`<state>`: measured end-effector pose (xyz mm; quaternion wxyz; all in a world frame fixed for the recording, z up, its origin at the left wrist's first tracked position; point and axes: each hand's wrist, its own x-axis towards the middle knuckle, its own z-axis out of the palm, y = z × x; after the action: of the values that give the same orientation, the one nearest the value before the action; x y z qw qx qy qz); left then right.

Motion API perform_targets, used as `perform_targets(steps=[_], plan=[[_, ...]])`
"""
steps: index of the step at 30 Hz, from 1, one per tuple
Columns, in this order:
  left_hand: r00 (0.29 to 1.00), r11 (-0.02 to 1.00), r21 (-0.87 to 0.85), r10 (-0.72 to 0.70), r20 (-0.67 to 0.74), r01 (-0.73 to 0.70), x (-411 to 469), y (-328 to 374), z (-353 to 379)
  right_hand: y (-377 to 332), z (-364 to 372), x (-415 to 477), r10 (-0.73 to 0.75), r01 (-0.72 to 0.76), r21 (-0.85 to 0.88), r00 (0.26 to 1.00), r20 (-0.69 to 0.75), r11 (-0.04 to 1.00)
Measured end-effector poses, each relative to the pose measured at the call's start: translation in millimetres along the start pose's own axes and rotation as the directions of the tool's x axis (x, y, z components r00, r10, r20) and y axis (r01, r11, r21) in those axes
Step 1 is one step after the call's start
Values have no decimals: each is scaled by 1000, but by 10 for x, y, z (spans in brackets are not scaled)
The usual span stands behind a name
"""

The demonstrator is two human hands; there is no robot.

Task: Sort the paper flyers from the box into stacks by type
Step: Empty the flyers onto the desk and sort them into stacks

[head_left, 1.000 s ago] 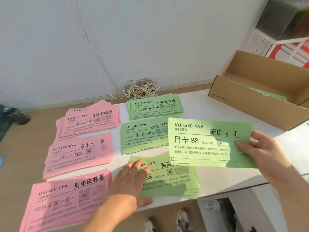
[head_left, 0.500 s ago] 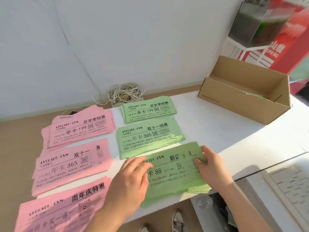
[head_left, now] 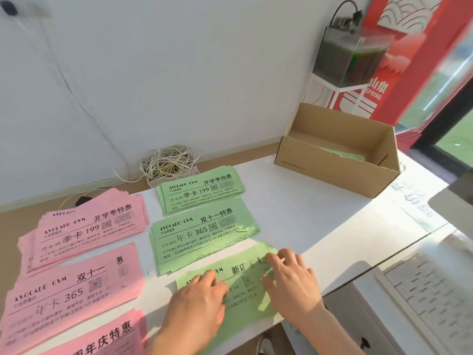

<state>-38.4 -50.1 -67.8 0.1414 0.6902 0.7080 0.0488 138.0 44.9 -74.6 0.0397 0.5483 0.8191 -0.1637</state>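
Note:
Both my hands lie flat on the nearest green flyer stack [head_left: 242, 274] at the table's front edge. My left hand [head_left: 198, 306] presses its left part, and my right hand [head_left: 291, 280] presses its right part with spread fingers. Two more green stacks, the 365 stack [head_left: 202, 234] and the 199 stack [head_left: 199, 192], lie behind it. Three pink stacks sit to the left: the 199 stack [head_left: 87, 229], the 365 stack [head_left: 71, 288] and a front stack [head_left: 102, 336]. The cardboard box [head_left: 335, 172] stands at the back right with green flyers [head_left: 345, 154] inside.
The white table [head_left: 294, 216] carries everything. A coil of white cable [head_left: 167, 162] lies on the floor by the wall. A white keyboard [head_left: 430, 298] sits lower at the right. A small tank [head_left: 350, 57] stands on a white stand behind the box.
My right hand brought the green flyers down from the air onto the front green stack. Both hands now press that stack flat, and the view has swung right.

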Motion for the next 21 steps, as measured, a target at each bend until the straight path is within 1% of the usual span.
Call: perform_targets(steps=[2,5,8,11,13,15,17,19,21], plan=[[999,999,-38,-9,-38,8,154,31,-115,95,-59,33,-41,40,48,999,28,998],[987,991,-129,1,-160,-22,517,125,-386,324,-284,143,-92,88,201,996,12,976],[954,971,-218,31,-297,-100,1012,321,-712,700,-725,311,-67,94,307,993,-99,947],[913,953,-229,95,-396,-198,1615,596,-976,1158,-1301,497,21,62,372,976,-217,926],[893,942,-219,141,-427,-253,2035,793,-1124,1453,-1688,649,64,68,411,952,-299,909],[883,941,-163,204,-422,-296,2490,964,-1209,1733,-2029,884,107,60,442,933,-343,895],[883,945,-84,260,-390,-316,2933,1100,-1239,1976,-2279,1212,153,5,437,933,-326,900],[904,947,-18,300,-306,-320,3339,1181,-1155,2160,-2410,1590,175,-59,403,950,-259,914],[940,958,13,285,-190,-287,3619,1218,-1016,2268,-2434,1953,152,-82,375,975,-160,923]])
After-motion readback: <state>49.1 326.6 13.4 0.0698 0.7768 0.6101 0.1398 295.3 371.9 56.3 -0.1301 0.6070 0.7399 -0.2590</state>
